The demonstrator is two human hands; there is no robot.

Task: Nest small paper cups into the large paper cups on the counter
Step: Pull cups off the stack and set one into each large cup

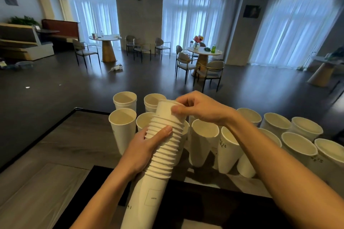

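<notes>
My left hand (149, 143) grips the stack (165, 145) mid-height, my right hand (197, 108) pinches the top small cup (166, 108), and beyond both stand the large cups (204, 135); tight nesting could lift two together.

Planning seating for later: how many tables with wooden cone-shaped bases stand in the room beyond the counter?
3. The left table has chairs around it, the middle table holds flowers, and the right table is near the frame edge. Others may be out of view.
</notes>
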